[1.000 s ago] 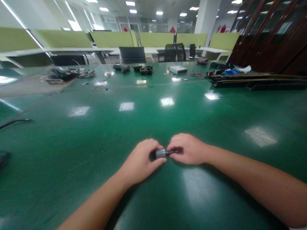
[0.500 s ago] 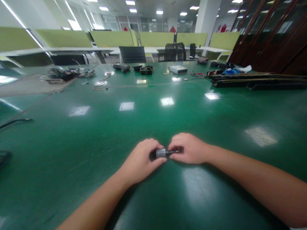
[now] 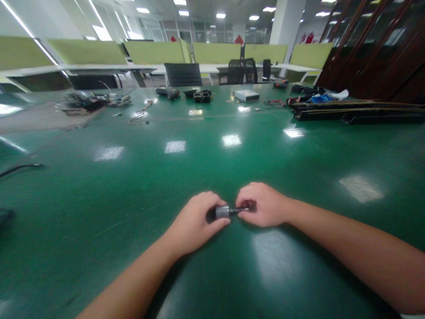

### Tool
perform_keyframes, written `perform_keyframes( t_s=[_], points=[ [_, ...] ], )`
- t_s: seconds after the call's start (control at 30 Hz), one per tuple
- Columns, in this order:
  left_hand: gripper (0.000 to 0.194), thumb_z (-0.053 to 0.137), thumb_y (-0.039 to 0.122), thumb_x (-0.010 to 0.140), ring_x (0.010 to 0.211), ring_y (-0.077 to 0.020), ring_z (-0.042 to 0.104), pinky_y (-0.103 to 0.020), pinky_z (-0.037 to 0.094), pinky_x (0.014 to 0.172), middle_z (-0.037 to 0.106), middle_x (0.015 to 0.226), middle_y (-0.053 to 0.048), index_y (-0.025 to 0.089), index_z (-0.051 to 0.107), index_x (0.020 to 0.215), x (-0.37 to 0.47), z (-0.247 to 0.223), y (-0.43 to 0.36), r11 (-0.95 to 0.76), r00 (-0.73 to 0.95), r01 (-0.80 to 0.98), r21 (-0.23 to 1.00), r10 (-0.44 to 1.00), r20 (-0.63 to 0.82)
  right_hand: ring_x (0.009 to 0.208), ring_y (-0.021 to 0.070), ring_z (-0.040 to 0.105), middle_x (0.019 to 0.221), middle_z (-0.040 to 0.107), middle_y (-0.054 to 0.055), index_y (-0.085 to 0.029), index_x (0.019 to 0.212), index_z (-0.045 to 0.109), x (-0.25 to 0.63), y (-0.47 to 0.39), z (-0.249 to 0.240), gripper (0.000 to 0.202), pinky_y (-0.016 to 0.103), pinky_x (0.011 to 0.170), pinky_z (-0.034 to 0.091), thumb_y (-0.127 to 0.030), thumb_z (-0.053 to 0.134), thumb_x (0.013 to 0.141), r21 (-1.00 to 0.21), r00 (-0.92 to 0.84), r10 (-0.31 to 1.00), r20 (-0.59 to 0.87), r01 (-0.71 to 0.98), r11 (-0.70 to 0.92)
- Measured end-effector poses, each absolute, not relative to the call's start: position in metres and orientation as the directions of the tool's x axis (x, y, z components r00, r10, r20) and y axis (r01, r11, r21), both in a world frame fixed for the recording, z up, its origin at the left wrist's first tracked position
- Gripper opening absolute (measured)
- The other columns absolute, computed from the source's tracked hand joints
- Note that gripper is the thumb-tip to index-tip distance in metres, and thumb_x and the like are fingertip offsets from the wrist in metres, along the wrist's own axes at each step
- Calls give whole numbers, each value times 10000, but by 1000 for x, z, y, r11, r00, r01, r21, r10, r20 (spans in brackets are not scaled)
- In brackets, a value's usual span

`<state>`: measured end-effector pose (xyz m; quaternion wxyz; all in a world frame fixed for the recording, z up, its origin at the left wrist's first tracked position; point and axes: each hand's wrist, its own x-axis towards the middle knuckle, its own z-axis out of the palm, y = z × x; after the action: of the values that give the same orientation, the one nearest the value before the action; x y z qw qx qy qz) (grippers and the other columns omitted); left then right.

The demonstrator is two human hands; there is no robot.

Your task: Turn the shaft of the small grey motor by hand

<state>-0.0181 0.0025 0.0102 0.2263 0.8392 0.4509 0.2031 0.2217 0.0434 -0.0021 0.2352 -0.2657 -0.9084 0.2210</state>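
A short grey cylinder [image 3: 222, 212] with a black end and a thin dark shaft [image 3: 236, 211] lies level, low over the green tabletop; its exact kind is too blurred to tell. My left hand [image 3: 198, 217] is closed around the cylinder, thumb on the near side and fingers on the far side. From the right, my right hand [image 3: 264, 204] pinches near the free end of the shaft, fingers curled and thumb below. That tip is partly hidden by the fingers. A short stretch of shaft shows between the two hands.
The glossy green table [image 3: 149, 164] stretches ahead. Along its far side sit a white box [image 3: 246, 95], black clips [image 3: 202, 95] and tangled parts [image 3: 96, 102]. Long black strips [image 3: 358, 110] lie stacked at far right. A black cable [image 3: 21, 167] enters from the left.
My right hand has slid slightly to the right along the shaft, so a little more of it shows. My left hand and the cylinder stay nearly in place.
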Motion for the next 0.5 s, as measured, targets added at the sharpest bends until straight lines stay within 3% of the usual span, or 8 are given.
perform_keyframes(
  t_s=[0.3, 0.5],
  points=[
    [196, 706, 342, 856, 907, -216, 603, -354, 452, 837, 653, 959, -15, 223, 638, 996, -19, 10, 1, -485, 507, 664, 569, 852, 134, 659, 127, 581, 708, 646, -18, -183, 761, 636, 230, 49, -1, 56, 259, 687, 437, -181, 679, 724, -521, -773, 576, 266, 388, 760],
    [200, 703, 360, 860, 894, -213, 607, -351, 462, 826, 649, 956, -15, 218, 639, 986, -22, 9, 0, -461, 483, 681, 569, 867, 123, 589, 103, 545, 657, 602, -33, -175, 734, 629, 242, 60, 0, 68, 225, 602, 411, -137, 657, 685, -548, -752, 630, 195, 449, 705]
  ],
)
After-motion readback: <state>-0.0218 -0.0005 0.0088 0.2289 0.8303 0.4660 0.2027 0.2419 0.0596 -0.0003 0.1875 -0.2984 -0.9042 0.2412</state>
